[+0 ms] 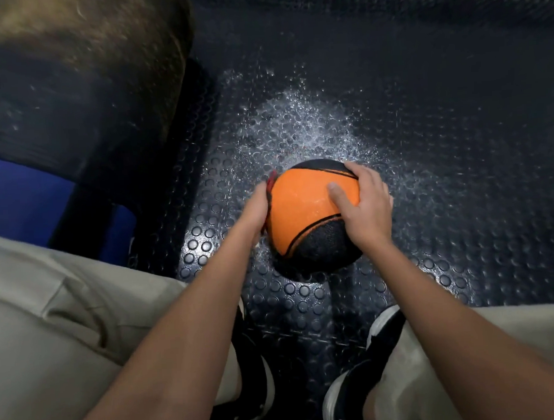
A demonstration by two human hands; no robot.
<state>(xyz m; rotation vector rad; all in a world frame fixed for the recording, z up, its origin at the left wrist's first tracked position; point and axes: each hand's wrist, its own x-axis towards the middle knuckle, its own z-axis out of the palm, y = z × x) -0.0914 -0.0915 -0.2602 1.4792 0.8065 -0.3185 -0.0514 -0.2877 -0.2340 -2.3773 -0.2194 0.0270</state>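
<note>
Under the ball [304, 208] lies a dark rubber floor [442, 177] covered in round studs. Beyond the ball the floor is flecked with white specks [297, 123], and farther out the room falls into darkness. Whether the ball rests on the floor or hangs just above it cannot be told.

The orange-and-black ball sits between your hands, ahead of your black shoes [365, 364]. Your right hand [367, 206] grips its right side, fingers over the top and thumb on the orange panel. Your left hand [255, 210] lies against its left side with a red scrap [271, 180] between them. Its fingers are hidden, so you cannot tell their grip.

Left of the ball stands a blurred dark-and-brown bulk [88, 59], with something blue [21, 195] nearer you.
</note>
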